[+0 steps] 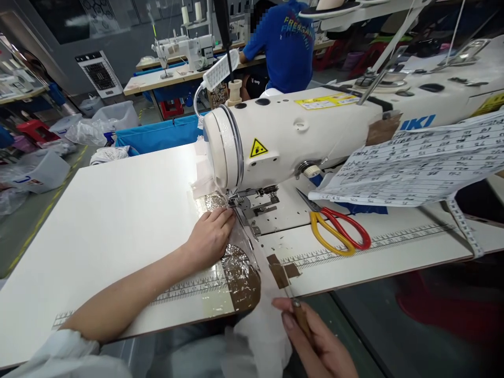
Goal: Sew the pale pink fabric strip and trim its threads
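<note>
My left hand lies flat with fingers stretched, pressing white fabric beside the presser foot of a white sewing machine. From the foot the thin fabric runs toward me and hangs over the table's front edge. My right hand is closed round the wooden handle of an awl, whose thin metal shaft points up toward the table edge beside the fabric. Shiny brown tape covers the table under and beside the fabric.
Scissors with one yellow and one red handle lie right of the needle area. A handwritten sheet hangs over the table's right side, near a tape measure. Behind, a person in a blue shirt sits among other sewing machines.
</note>
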`<act>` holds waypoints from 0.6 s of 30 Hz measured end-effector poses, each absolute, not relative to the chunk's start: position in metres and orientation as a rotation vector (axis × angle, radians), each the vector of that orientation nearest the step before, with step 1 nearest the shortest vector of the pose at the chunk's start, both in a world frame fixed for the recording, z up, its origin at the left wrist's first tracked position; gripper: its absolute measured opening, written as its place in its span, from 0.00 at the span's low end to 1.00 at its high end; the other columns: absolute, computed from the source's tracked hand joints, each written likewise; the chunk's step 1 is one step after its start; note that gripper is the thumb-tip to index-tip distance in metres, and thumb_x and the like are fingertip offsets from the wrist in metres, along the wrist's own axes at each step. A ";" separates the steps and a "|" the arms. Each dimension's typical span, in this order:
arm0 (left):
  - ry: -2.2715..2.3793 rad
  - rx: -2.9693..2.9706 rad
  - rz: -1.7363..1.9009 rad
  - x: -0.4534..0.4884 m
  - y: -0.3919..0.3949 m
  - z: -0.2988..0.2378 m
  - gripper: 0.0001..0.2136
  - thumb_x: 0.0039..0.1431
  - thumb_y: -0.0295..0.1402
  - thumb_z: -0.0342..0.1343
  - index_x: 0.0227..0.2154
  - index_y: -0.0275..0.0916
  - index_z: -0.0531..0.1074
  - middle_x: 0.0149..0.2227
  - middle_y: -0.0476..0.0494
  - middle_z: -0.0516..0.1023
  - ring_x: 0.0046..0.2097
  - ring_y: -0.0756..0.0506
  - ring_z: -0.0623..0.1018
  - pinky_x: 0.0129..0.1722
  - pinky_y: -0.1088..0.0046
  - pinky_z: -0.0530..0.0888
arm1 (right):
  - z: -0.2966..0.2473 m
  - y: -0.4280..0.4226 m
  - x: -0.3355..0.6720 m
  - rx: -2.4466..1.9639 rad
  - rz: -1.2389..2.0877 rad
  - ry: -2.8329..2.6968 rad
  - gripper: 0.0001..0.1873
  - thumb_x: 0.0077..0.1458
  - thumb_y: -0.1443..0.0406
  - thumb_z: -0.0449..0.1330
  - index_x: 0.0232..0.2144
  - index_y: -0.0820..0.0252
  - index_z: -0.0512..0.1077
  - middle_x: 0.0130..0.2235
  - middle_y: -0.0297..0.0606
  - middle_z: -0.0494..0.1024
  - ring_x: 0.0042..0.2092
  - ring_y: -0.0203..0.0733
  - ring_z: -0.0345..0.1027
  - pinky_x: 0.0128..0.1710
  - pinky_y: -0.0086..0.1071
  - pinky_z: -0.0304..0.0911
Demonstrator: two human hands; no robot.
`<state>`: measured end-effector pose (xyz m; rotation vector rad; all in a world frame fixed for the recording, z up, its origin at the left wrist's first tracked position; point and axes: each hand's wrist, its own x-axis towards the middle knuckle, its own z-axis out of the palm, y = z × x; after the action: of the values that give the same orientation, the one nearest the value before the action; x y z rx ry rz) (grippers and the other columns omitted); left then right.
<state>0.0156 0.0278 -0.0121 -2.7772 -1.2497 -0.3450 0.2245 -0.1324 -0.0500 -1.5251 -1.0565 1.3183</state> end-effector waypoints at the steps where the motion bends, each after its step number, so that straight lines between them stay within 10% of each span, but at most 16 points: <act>1: -1.257 -2.765 -0.330 0.017 0.028 -0.012 0.18 0.64 0.25 0.44 0.55 0.30 0.67 0.57 0.32 0.70 0.58 0.37 0.69 0.51 0.57 0.71 | -0.049 -0.129 0.229 -1.557 1.213 -1.143 0.17 0.57 0.53 0.60 0.43 0.56 0.76 0.44 0.41 0.81 0.48 0.46 0.74 0.45 0.27 0.70; 10: -1.320 -2.723 -0.396 0.021 0.039 -0.012 0.15 0.66 0.24 0.41 0.50 0.30 0.70 0.49 0.32 0.72 0.49 0.38 0.70 0.43 0.57 0.75 | -0.024 -0.087 0.217 -1.525 0.655 -1.662 0.13 0.63 0.61 0.50 0.41 0.58 0.73 0.35 0.41 0.81 0.32 0.41 0.76 0.30 0.28 0.71; 18: -1.143 -2.860 -0.575 0.014 0.042 -0.014 0.15 0.63 0.20 0.44 0.46 0.32 0.73 0.45 0.36 0.74 0.46 0.41 0.71 0.45 0.58 0.77 | -0.024 -0.080 0.214 -1.515 0.529 -1.759 0.14 0.63 0.66 0.48 0.45 0.60 0.71 0.40 0.43 0.81 0.37 0.43 0.76 0.31 0.28 0.70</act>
<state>0.0139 0.0418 -0.0140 -2.8597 -1.1433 -0.5745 0.2143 -0.0795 -0.0243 -1.5145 -1.7587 0.5290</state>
